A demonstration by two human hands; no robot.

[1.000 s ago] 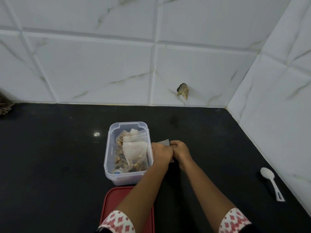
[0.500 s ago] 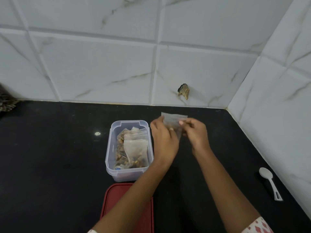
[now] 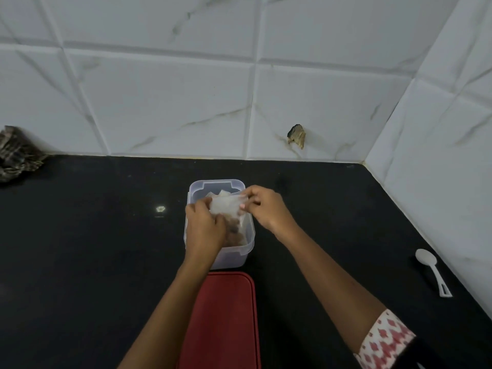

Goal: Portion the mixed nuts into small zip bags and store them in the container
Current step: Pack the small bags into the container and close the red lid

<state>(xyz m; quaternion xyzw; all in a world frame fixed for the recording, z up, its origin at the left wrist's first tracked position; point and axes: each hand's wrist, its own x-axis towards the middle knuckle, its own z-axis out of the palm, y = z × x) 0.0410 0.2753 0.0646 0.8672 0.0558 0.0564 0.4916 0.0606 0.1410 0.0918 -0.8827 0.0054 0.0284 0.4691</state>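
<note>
Over the open container [image 3: 241, 255] on the black counter [image 3: 93, 249], both hands have one small zip bag [image 3: 227, 206] stretched between them; left hand [image 3: 203, 227] has its fingers curled round the bag's left edge, right hand [image 3: 266, 209] pinches the top right corner between thumb and fingertips; so neither hand is free right now. Looks to me like the storing step, a filled bag going in with the rest; can't tell from this angle whether the zip is fully pressed closed, it's too blurry. Brownish nuts [image 3: 234, 230] show through the lower part of the bag, which hangs just inside the container's mouth. As for what's in the tub: a couple of pale corners of other bags [image 3: 221, 193] poke up near the far rim; the rest is hidden behind the hands, so no idea how full it really is. Next move probably wants the bag lowered and tucked flat so nothing sticks above the rim; then the red lid [image 3: 226, 315], lying flat just in front of the container, could go on. White spoon [image 3: 431, 270] sits well off to the right by the wall, untouched.
</note>
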